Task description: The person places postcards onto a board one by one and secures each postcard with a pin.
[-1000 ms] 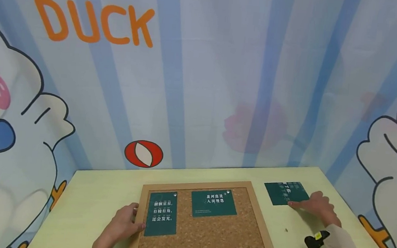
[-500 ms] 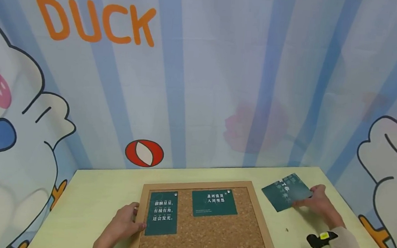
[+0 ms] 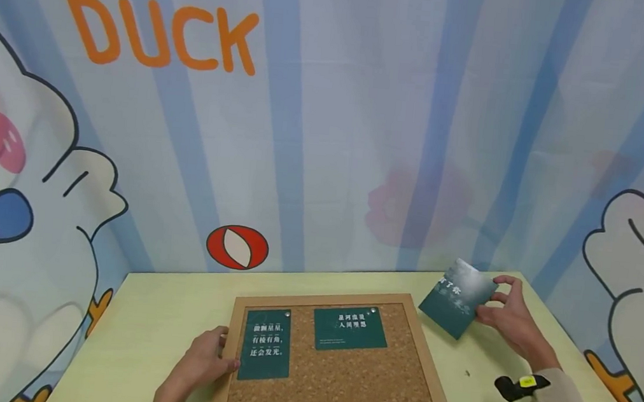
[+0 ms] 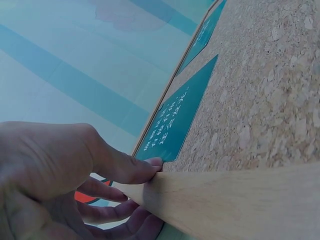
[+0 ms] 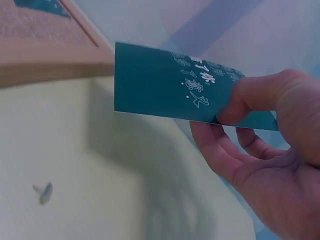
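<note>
My right hand (image 3: 520,325) pinches a dark green card (image 3: 451,305) with white lettering, thumb on its printed face and fingers behind. The card is raised and tilted above the table, its shadow falling below it in the right wrist view. With the left hand (image 3: 201,360) I hold the left edge of a wood-framed cork board (image 3: 340,391); in the left wrist view the thumb (image 4: 135,169) lies on top of the frame and the fingers bend beside it. Two green cards are pinned on the board: an upright one (image 3: 263,365) at upper left and a sideways one (image 3: 347,340) at top middle.
A small pushpin (image 5: 46,193) lies on the pale yellow table (image 3: 163,302), right of the board. Behind the table hangs a striped blue curtain (image 3: 351,133) with cartoon ducks. A black strap device (image 3: 515,389) is on my right wrist.
My right hand has lifted the green card off the table, turning it and tilting it up toward the left. The left hand stays at the board's edge. The head view has shifted slightly.
</note>
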`<state>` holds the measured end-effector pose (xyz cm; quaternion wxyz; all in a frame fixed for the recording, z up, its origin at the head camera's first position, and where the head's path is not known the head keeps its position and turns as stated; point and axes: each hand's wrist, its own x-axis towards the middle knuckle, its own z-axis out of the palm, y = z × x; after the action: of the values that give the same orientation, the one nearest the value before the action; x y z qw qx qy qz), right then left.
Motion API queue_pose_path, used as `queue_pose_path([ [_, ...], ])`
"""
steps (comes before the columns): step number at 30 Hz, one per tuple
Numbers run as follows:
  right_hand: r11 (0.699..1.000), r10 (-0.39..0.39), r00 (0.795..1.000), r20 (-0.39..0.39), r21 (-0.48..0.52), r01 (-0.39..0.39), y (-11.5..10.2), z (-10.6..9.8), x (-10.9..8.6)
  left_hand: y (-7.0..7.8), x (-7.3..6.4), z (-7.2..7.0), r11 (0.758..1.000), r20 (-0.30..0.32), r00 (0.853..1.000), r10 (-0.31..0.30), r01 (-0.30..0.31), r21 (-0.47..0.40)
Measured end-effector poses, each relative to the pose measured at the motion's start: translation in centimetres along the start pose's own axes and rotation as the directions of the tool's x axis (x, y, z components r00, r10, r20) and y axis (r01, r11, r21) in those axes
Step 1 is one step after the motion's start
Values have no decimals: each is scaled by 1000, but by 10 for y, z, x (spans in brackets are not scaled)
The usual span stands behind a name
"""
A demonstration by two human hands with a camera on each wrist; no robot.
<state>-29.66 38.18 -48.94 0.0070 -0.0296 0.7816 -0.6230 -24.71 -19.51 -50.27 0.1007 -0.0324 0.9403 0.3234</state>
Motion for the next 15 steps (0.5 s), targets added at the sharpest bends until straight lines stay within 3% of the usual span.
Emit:
queue_pose_path([
  [8, 1000, -28, 983, 182, 15, 26, -30, 34, 2, -1, -3, 0, 1000, -9, 1000, -8, 8, 0],
  [15, 1000, -15, 955, 295, 29, 6, -44, 81, 3, 0, -3, 1, 1000, -17, 1000, -1, 1, 1],
])
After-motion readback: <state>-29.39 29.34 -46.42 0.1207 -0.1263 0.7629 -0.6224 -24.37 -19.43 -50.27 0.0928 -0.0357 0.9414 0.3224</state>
